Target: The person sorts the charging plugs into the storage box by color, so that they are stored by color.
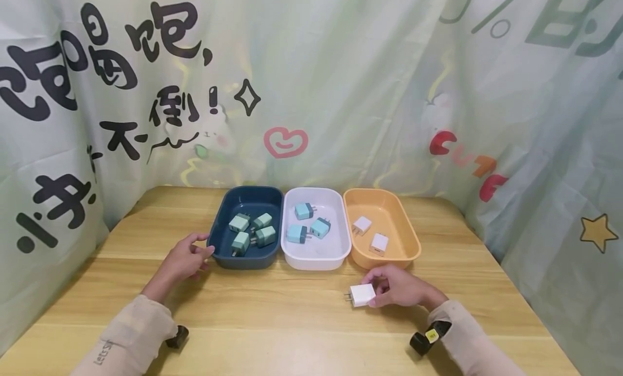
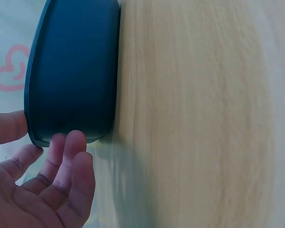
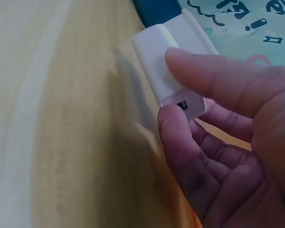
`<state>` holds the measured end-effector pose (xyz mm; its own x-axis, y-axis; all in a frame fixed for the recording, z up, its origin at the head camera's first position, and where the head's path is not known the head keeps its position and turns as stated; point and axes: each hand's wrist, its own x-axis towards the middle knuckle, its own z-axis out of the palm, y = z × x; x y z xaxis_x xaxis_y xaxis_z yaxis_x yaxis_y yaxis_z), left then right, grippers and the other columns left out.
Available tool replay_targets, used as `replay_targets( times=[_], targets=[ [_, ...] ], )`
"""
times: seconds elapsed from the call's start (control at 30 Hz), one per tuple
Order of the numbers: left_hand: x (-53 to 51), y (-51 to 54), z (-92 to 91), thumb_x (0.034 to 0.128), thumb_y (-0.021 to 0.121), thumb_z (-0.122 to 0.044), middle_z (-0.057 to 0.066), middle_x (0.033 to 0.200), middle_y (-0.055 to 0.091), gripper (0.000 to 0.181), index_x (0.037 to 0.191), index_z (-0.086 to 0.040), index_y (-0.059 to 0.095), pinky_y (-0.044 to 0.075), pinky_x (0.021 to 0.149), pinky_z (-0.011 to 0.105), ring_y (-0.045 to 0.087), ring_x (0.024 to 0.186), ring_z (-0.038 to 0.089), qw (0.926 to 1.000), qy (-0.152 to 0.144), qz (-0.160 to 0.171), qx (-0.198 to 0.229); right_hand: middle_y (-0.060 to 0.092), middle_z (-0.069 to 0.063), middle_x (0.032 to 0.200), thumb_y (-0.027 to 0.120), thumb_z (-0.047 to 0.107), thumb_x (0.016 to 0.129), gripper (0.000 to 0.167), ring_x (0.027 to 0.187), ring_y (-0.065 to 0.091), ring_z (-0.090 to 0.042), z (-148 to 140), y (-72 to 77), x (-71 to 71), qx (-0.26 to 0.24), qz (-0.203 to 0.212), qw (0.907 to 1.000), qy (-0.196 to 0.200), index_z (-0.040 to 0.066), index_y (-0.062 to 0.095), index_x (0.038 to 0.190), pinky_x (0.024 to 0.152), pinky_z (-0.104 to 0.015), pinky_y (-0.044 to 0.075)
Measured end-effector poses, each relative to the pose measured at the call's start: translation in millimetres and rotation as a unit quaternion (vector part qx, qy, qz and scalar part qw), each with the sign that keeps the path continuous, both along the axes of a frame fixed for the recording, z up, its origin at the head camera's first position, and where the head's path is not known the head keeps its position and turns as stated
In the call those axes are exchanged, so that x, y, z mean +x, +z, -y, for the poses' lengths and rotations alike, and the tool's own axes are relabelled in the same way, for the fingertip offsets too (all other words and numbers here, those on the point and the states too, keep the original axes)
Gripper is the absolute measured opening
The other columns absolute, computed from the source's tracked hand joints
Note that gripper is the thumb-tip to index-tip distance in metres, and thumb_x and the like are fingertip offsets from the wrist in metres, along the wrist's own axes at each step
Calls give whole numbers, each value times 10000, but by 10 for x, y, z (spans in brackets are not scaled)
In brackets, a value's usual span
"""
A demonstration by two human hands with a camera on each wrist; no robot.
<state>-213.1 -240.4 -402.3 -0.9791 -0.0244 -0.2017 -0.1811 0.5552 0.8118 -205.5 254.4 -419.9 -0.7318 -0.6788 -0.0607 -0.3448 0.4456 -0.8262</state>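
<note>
In the head view my right hand (image 1: 399,287) pinches a white USB charger plug (image 1: 362,295) between thumb and fingers, in front of the orange tray (image 1: 406,232). The charger's metal prongs point left there. In the right wrist view its USB port faces the fingers on the white charger plug (image 3: 154,59). My left hand (image 1: 184,258) touches the left side of the navy tray (image 1: 245,261), its fingers loosely bent. The left wrist view has the thumb at the rim of the navy tray (image 2: 78,71). Two white charger plugs (image 1: 379,243) lie inside the orange tray.
Several pale green charger plugs (image 1: 240,241) lie in the navy tray. A white tray (image 1: 316,263) stands between the other two with three light blue charger plugs (image 1: 304,211) in it. The wooden table (image 1: 272,322) ends at a printed curtain (image 1: 331,94) behind and beside it.
</note>
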Motion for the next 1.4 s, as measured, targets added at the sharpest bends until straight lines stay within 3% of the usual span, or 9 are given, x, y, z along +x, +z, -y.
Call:
replay_targets(
  times=[0.27,0.43,0.67,0.87,1.1,1.4],
  targets=[
    [41,-24,21,1005,540,-269,237,1088,584,552,1455,-20,341,545,643,382,641,843,262,10000,-5,-13,3,629,-22,853,787,113,808,321,672,574,-92,-3,144,2,-164,-23,9998,105,10,630,1069,593,-217,476],
    [15,3,7,1004,540,-285,235,1094,582,561,1459,-27,338,545,648,378,631,853,270,10000,-23,-83,14,639,-48,897,767,101,828,298,687,615,-116,-3,277,-29,-251,-131,9995,171,5,629,1074,597,-237,502],
    [-11,22,-4,1007,536,-284,252,1106,582,559,1460,-23,337,543,643,382,631,848,259,9999,-55,-107,-24,616,-112,929,754,70,833,295,745,633,-171,-26,421,-93,-171,-119,9997,-128,-7,612,1080,640,-249,502],
    [-6,17,-1,1001,548,-284,263,1123,575,561,1458,-30,344,547,647,381,640,850,261,10000,-10,-59,-20,586,-161,987,738,36,842,310,760,648,-160,-82,460,-195,-438,3,9985,-332,-61,591,1097,646,-240,509],
    [-10,17,6,1003,543,-290,269,1134,572,574,1467,-27,330,546,648,381,646,854,273,10000,14,-38,-6,584,-119,963,745,51,840,287,708,610,-141,-104,508,-347,-404,-163,9972,-600,-39,601,1070,610,-232,496],
    [-3,26,-2,1002,544,-285,265,1137,570,572,1469,-35,329,548,660,381,649,861,275,10000,16,30,-29,593,-116,995,751,74,831,288,776,626,-196,-130,498,-516,-269,22,9944,-1027,-25,621,1068,662,-276,515]
  ],
)
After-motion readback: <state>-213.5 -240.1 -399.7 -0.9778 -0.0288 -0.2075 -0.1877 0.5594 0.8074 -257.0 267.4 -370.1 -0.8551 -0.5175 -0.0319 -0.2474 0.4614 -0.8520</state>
